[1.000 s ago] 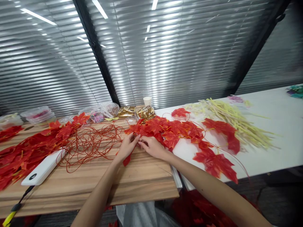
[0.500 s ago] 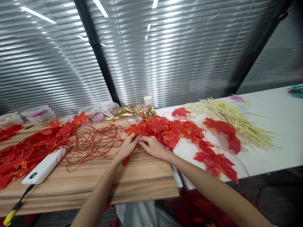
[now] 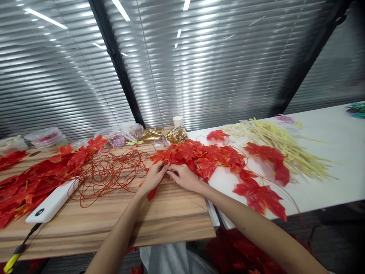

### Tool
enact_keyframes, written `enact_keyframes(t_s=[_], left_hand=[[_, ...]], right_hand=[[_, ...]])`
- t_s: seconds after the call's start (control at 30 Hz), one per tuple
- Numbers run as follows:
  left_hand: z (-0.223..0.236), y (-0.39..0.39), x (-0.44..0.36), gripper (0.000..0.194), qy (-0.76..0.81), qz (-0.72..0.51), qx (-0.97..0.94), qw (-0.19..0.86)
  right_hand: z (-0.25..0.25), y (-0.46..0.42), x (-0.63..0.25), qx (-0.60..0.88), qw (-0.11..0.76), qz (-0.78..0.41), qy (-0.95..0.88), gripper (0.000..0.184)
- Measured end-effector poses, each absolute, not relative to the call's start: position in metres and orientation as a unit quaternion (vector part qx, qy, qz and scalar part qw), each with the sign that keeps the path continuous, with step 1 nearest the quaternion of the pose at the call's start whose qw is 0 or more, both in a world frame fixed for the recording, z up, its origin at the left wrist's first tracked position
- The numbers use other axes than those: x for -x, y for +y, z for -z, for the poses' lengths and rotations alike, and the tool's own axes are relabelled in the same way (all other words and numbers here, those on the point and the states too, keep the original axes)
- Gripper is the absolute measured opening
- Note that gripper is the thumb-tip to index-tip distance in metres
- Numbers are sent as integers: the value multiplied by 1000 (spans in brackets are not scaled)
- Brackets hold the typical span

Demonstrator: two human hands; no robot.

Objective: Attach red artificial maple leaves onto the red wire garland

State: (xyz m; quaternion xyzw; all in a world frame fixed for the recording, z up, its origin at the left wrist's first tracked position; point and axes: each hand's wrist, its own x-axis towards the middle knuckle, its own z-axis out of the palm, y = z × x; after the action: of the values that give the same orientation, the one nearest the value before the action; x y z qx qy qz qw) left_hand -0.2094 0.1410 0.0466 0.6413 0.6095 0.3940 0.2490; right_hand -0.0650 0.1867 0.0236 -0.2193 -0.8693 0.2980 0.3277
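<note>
My left hand (image 3: 154,176) and my right hand (image 3: 182,176) meet fingertip to fingertip over the wooden board, both closed in a pinch. A red artificial maple leaf (image 3: 152,194) hangs from under my left fingers. Whatever lies between my right fingertips is too small and covered to make out. Just beyond the hands, a strand of red artificial maple leaves (image 3: 212,153) runs right onto the white table, strung along a thin red cord (image 3: 285,191). To the left of my hands spreads a loose tangle of red cord (image 3: 114,171).
A long heap of red leaves (image 3: 48,171) covers the left side, beside a white power bank (image 3: 54,201) with a strap. Gold packets (image 3: 176,135), a paper cup (image 3: 178,121) and plastic tubs (image 3: 45,137) line the back. Pale yellow stems (image 3: 279,148) lie on the right.
</note>
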Motion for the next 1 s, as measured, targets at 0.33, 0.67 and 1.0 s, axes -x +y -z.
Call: enact_keyframes(t_s=[0.33, 0.67, 1.0], left_hand=[[-41, 140, 211, 22, 617, -319, -700, 165], [-42, 139, 212, 21, 616, -304, -708, 163], [-46, 140, 210, 20, 601, -363, -690, 178]], right_hand=[[-20, 189, 66, 243, 294, -258, -888, 21], [-16, 190, 66, 263, 282, -210, -898, 20], [-17, 191, 67, 244, 313, -236, -887, 15]])
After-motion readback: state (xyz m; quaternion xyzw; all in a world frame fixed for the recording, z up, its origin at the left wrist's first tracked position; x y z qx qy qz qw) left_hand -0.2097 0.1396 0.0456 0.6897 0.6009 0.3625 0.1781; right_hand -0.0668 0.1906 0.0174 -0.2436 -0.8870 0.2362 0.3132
